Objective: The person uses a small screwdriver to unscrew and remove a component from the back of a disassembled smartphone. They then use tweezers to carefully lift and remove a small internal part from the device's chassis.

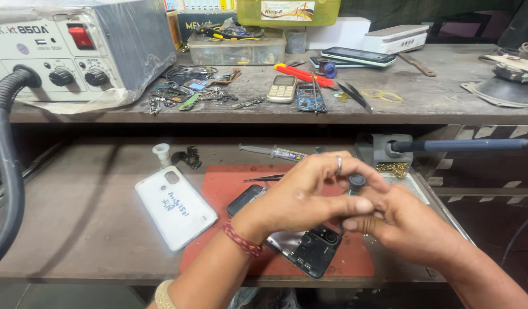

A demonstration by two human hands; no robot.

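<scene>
- Two hands meet over the red mat (229, 189) on the lower worktop (86, 217), right above an opened phone (307, 252) lying face down with its back off and the camera end showing.
- Left hand (301, 197) is curled, thumb and fingers pinched around the shaft of a small screwdriver (356, 184); its black round cap pokes up between the two hands.
- Right hand (404, 226) is loosely closed, fingertips pressed in against the left thumb on the lower part of the same tool. Can't see the tip, it's hidden behind the fingers.
- Looks to me like the step is getting the driver set up or gripped properly, not turning a screw yet, since the tool sits above the phone and not touching it.
- Next move would need the tip lowered straight onto one of the tiny screws near the camera, with the phone held flat so it doesn't skid on the mat.
- White back cover (173, 207) lies just left of the mat, tweezers (264, 178) and a syringe (272, 151) sit behind the hands.
- Upper shelf (435, 97) has a little keypad phone (283, 88) and loose parts.
</scene>
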